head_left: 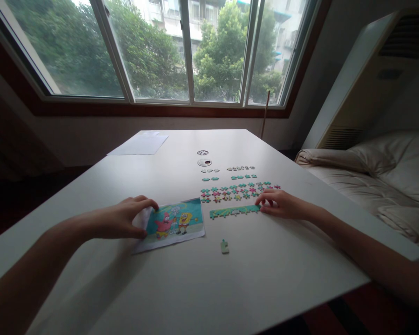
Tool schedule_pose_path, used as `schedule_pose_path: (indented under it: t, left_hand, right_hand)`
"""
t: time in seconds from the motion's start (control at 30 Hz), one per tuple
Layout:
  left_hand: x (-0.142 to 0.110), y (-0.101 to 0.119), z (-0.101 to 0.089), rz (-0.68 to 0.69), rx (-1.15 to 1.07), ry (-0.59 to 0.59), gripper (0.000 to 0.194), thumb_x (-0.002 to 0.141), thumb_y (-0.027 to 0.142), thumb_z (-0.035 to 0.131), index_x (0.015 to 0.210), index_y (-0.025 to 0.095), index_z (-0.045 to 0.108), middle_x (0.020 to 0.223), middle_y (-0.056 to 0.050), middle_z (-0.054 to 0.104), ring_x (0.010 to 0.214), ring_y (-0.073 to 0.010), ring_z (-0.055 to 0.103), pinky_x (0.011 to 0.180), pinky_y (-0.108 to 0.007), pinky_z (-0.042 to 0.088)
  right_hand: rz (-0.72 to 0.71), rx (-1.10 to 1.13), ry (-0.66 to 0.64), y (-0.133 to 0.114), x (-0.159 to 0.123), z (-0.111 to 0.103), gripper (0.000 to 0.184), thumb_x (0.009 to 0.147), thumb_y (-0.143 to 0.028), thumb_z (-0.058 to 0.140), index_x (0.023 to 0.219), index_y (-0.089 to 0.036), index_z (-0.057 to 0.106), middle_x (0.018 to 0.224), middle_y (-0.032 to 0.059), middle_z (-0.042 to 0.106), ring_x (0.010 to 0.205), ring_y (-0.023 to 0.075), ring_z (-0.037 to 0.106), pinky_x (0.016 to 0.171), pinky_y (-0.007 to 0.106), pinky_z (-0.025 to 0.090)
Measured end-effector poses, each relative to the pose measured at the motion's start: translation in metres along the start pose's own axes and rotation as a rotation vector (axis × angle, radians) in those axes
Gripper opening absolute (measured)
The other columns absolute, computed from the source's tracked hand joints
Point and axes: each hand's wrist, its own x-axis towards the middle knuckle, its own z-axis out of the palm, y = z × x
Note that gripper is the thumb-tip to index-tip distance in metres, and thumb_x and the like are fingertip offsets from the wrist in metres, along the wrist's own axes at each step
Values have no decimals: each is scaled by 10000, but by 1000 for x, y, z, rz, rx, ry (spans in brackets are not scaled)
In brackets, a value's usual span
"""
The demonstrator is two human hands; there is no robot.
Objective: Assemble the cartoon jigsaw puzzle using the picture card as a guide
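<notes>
Watching through the head camera, my only view, I see the left hand spread at the left side of the printed picture, thumb and forefinger well apart on its edge. The right hand bends its fingers at the right end of the joined puzzle strip; I can't tell whether they pinch a piece or merely touch. That strip lies flat on the white table, just right of the printed picture, with rows of loose pieces close beyond it and a pale green piece apart on the near side.

I'd worry about the right fingers first: a sideways push there could buckle the strip or pop a joint — long and thin, it looks weak. Those knuckles also sit close to the loose pieces, so a careless lift might scatter the nearest row. On the left, a tug could slide the printed picture into the strip.
</notes>
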Motion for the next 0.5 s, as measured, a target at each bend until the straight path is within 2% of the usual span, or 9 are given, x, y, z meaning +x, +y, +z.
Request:
schedule_pose_path:
  t: [0.27, 0.5]
  left_hand:
    - [-1, 2, 0, 14, -69, 21, 526, 646, 365, 605, 1158, 261, 536, 1207, -37, 519, 1111, -283, 461, 924, -339, 382]
    - [-6, 11, -4, 17, -86, 52, 494, 645, 306, 593, 1133, 240, 553, 1163, -23, 549, 1085, -281, 477, 912, -324, 388]
  right_hand:
    - [17, 12, -14, 0, 0, -1, 209, 827, -292, 534, 974, -179, 631, 801, 36, 541, 597, 87, 468, 613, 222, 406]
    - [27, 36, -13, 0, 2, -1, 219, 821, -303, 538, 952, -161, 641, 776, 37, 539, 589, 86, 462, 587, 216, 402]
